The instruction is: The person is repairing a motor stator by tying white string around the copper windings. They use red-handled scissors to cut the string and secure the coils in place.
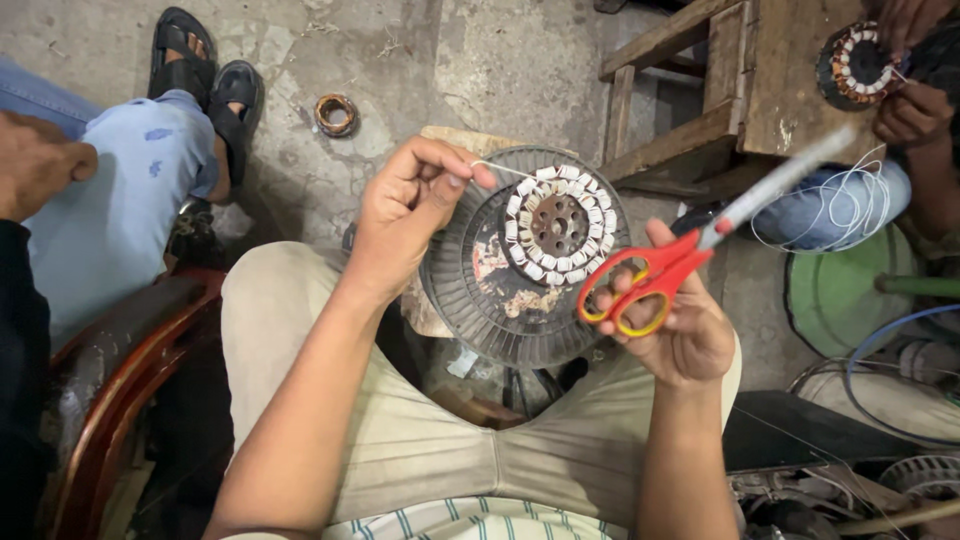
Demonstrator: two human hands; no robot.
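Note:
My left hand (405, 210) pinches a thin white thread (505, 168) that runs to a round motor stator (560, 225) wrapped in white tape. The stator rests on a dark ribbed round cover (480, 305) between my knees. My right hand (675, 325) holds red and yellow scissors (660, 270) by the handles, the blades pointing up and to the right, just right of the stator.
A seated person in blue trousers and black sandals (205, 80) is at the left. Another person's hands (910, 110) work on a second stator (858, 65) on a wooden stool (720, 90) at upper right. A copper coil ring (336, 114) lies on the concrete floor.

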